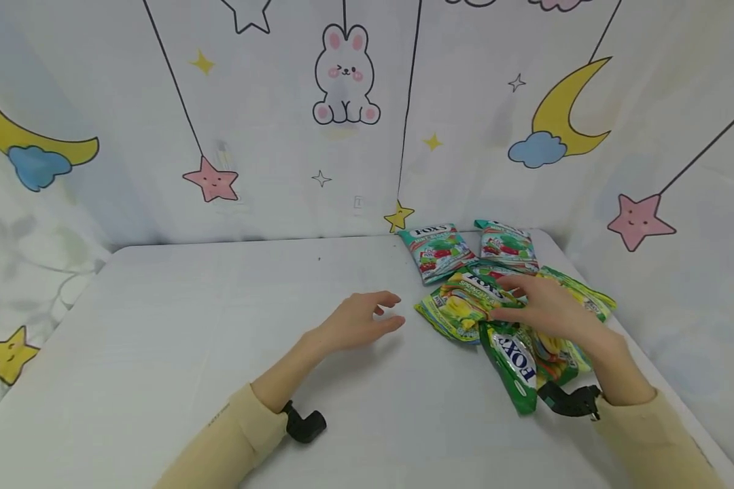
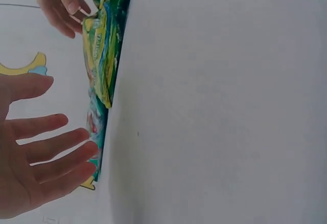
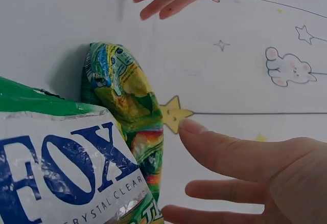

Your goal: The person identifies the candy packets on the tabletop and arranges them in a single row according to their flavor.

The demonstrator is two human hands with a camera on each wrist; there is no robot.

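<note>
Several Fox's candy bags lie in a pile at the right of the table. My right hand point(image 1: 544, 309) hovers over the pile, thumb and fingers apart, fingertips close above a yellow-green candy bag point(image 1: 455, 309). Nearer to me lies a green candy bag point(image 1: 510, 367), its FOX lettering large in the right wrist view. Two teal candy bags, one at left point(image 1: 437, 252) and one at right point(image 1: 509, 248), lie at the back. My left hand point(image 1: 357, 322) is held over the table left of the pile, fingers spread in the left wrist view and holding nothing.
Another yellow-green bag point(image 1: 587, 295) lies by the table's right edge, partly behind my right hand. The white table point(image 1: 220, 326) stretches left of the pile. A curtain point(image 1: 269, 102) printed with stars, moons and a rabbit hangs behind and beside it.
</note>
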